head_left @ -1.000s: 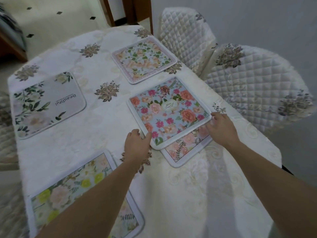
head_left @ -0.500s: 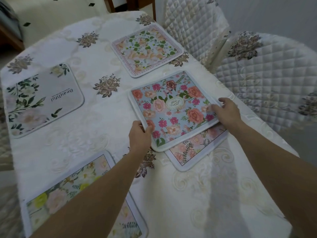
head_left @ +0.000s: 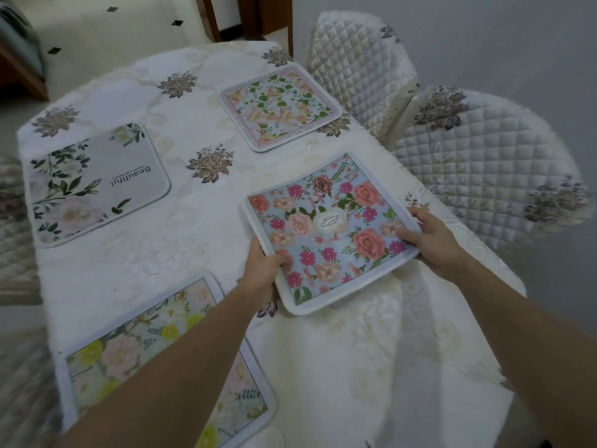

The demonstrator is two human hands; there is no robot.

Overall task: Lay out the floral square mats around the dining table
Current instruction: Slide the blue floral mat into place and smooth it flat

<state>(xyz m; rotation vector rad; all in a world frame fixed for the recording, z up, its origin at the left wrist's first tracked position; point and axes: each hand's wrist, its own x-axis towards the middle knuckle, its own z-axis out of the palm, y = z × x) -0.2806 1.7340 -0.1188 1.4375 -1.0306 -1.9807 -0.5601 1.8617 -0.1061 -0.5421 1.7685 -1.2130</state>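
Gripping the blue rose mat [head_left: 326,227] at two edges: left hand [head_left: 263,270] curled round the near-left edge, thumb on the print, fingers tucked beneath; right hand [head_left: 433,240] pinching the right edge, thumb on top. The mat spans the gap between both sets of fingers, over the white tablecloth [head_left: 193,240]; whether it is lifted clear, cannot tell. Beyond the fingertips, a pink-bordered leaf mat [head_left: 280,106] lies flat. Well left of the left fingers, a grey mat [head_left: 97,185] printed "Beautiful". Behind the left wrist, a yellow-flowered mat [head_left: 145,344], partly under the forearm. Quilted chairs [head_left: 484,163] stand just past the right knuckles.
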